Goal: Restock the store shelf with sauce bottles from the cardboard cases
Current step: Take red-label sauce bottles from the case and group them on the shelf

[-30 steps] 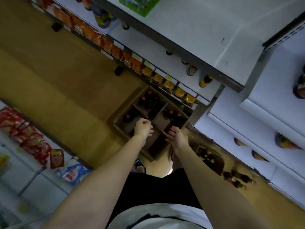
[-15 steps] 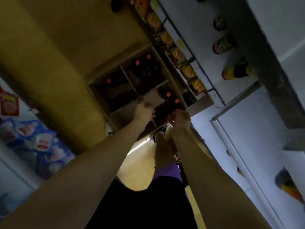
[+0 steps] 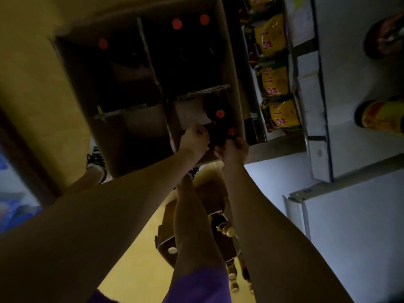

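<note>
Dim, blurred view. Both hands reach into cardboard case at 12 o'clock, near-right compartment. Left hand fisted round dark sauce bottle, body lost in shadow. Right hand curls under same bottle; fingertips hidden

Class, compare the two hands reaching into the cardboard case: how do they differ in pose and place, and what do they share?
The left hand is balled into a fist at the divider side of the compartment; the right hand sits by the case wall, just below a red cap. The left hand shows its back with knuckles up; the right hand's fingers curl away, hidden. Both are at the same dark bottle in one compartment.
</note>
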